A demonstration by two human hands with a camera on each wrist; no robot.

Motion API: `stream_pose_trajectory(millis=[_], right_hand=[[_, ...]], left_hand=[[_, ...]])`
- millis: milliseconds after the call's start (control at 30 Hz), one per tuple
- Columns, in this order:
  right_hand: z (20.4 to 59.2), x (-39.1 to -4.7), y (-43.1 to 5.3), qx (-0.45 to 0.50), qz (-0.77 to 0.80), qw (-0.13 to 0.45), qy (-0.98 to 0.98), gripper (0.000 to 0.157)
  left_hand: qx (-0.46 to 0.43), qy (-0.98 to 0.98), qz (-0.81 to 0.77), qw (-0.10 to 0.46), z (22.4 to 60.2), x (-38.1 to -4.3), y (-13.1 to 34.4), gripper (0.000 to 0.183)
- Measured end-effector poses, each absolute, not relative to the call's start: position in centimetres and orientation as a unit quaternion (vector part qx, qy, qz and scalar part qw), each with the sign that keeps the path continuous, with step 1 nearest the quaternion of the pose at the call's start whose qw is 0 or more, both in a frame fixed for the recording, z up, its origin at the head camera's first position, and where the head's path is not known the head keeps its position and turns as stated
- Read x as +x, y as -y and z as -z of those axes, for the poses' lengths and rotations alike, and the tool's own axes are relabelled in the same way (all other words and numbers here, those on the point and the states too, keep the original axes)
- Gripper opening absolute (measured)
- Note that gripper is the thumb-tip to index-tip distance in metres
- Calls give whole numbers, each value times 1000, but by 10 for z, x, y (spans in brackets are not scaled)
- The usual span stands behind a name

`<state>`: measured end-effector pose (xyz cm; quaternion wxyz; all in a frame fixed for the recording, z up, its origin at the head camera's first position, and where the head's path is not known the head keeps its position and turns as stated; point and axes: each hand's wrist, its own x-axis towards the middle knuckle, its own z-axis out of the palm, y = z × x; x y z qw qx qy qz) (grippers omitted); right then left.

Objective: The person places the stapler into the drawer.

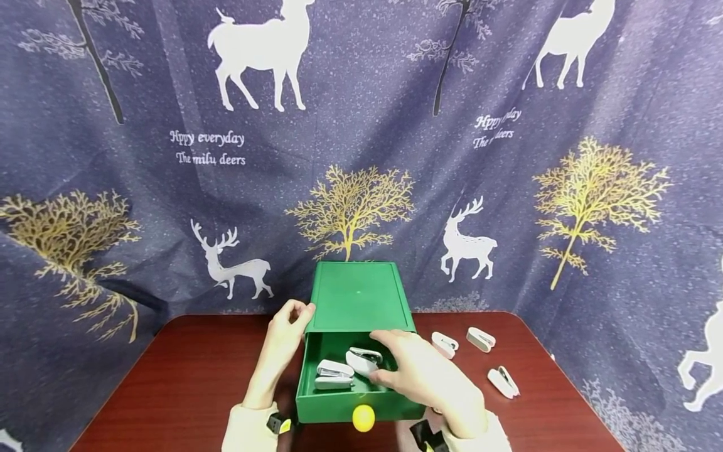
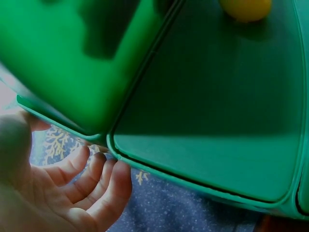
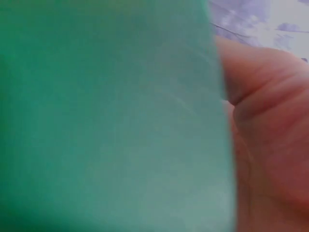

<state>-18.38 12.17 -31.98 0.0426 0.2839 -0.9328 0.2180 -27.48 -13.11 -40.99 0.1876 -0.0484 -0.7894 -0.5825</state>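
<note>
A green drawer cabinet (image 1: 358,295) stands at the table's middle, its top drawer (image 1: 322,408) pulled out. Inside that drawer lie a white stapler (image 1: 333,375) at the left and a second stapler (image 1: 361,361) beside it. Over the drawer's right part reaches my right hand (image 1: 420,367), thumb and fingers apart around the second stapler's right end; whether they touch it I cannot tell. My left hand (image 1: 288,329) rests at the cabinet's left front edge, its loosely bent fingers (image 2: 113,193) against that edge. A blurred green surface (image 3: 116,121) hides most of the right wrist view.
Three more staplers lie on the table to the right: one near the cabinet (image 1: 445,344), one farther back (image 1: 481,339) and one nearer the front (image 1: 503,382). A yellow knob (image 1: 363,418) sticks out from the drawer front. Behind the reddish table (image 1: 186,370) hangs a deer-printed cloth (image 1: 361,125).
</note>
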Motion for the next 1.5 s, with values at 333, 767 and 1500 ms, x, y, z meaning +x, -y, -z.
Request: stream_pose_trajectory(millis=[333, 767, 1500], right_hand=[[326, -161, -159, 296, -222, 151, 916, 55], [346, -163, -223, 188, -261, 172, 931, 62], [430, -208, -325, 55, -266, 108, 956, 61]], left_hand=[[-47, 788, 585, 187, 410, -274, 129, 29], [-48, 788, 583, 191, 407, -274, 131, 27], [-48, 786, 588, 185, 409, -275, 131, 29]])
